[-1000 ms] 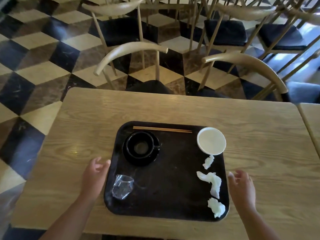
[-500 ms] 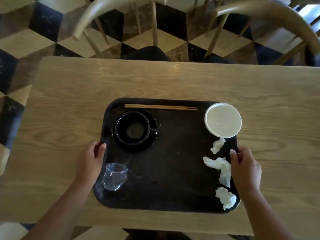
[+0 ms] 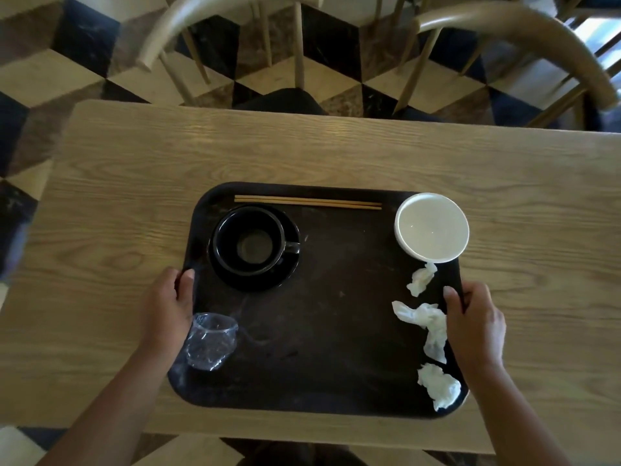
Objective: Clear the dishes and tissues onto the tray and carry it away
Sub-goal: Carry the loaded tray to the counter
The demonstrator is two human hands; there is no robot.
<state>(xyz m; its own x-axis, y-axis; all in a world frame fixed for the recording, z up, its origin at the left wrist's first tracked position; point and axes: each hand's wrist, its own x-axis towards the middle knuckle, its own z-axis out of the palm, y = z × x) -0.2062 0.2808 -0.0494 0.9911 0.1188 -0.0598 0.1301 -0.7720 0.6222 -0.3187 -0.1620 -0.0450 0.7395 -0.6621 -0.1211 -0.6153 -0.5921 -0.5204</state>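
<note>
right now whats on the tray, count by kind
chopsticks: 2
black cup: 1
black saucer: 1
white bowl: 1
clear plastic cup: 1
crumpled tissues: 3
total: 9

a pale wood desk (image 3: 336, 153) with a strong grain fills the middle of the view. beyond its far edge stand two chairs with curved light-wood backrests, one to the left (image 3: 208, 25) and one to the right (image 3: 524, 38), both with dark seats. around the desk lies a floor (image 3: 50, 79) of cream, brown and black diamond tiles.
</note>
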